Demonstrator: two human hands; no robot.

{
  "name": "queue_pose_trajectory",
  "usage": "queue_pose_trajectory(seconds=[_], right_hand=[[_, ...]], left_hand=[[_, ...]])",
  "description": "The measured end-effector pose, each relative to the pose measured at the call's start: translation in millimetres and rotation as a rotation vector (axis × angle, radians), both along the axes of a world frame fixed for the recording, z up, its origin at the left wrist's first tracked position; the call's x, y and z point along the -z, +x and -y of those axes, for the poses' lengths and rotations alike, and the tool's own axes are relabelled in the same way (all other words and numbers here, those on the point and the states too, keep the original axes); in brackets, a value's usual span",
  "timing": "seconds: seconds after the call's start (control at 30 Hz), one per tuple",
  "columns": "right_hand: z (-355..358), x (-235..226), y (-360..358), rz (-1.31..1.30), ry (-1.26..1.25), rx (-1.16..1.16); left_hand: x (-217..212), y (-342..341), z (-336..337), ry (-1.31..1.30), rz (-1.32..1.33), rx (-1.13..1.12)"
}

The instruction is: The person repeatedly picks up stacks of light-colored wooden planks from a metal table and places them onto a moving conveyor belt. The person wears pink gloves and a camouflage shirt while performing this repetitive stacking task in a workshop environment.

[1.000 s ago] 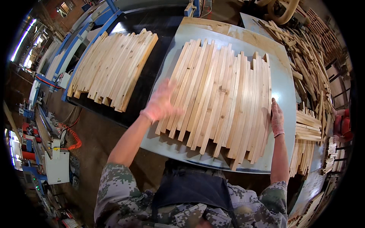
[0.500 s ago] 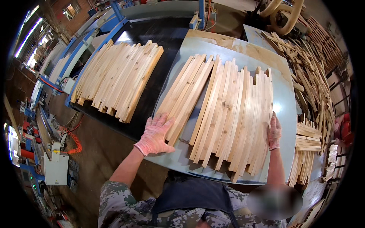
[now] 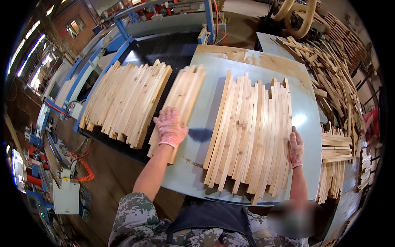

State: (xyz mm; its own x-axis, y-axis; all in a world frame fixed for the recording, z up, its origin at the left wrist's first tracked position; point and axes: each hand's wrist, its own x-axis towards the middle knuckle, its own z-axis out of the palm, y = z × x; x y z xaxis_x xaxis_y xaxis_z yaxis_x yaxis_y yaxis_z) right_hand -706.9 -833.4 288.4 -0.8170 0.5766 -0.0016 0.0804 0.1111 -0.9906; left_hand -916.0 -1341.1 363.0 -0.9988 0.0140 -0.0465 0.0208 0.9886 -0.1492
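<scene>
My left hand (image 3: 170, 128), in a pink glove, presses flat on a small bundle of pale wooden slats (image 3: 181, 99) at the left edge of the grey worktable (image 3: 306, 119). That bundle lies apart from the larger row of slats (image 3: 251, 131) in the table's middle. My right hand (image 3: 295, 147), also gloved, rests against the right edge of that larger row. A third group of slats (image 3: 125, 103) lies further left on the black conveyor belt (image 3: 173, 47).
A heap of loose curved slats (image 3: 329, 70) covers the right side, with stacked slats (image 3: 335, 148) by the table's right edge. A blue machine frame (image 3: 123, 29) borders the belt. Yellow hoses (image 3: 298, 18) hang at the top; an orange cable (image 3: 82, 168) lies on the floor.
My left hand has split several slats off the big row and slid them left toward the belt. My right hand has stayed at the row's right edge.
</scene>
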Motion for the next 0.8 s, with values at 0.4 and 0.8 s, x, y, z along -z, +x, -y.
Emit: queue_pose_trajectory(seconds=[0.4,0.8], right_hand=[[-2,4,3,0.003,0.053,0.034],[-4,10,1,-0.017,-0.046,0.028]], left_hand=[[-12,-25,15,-0.047,-0.021,-0.03],[-2,44,-28,0.731,0.093,0.113]])
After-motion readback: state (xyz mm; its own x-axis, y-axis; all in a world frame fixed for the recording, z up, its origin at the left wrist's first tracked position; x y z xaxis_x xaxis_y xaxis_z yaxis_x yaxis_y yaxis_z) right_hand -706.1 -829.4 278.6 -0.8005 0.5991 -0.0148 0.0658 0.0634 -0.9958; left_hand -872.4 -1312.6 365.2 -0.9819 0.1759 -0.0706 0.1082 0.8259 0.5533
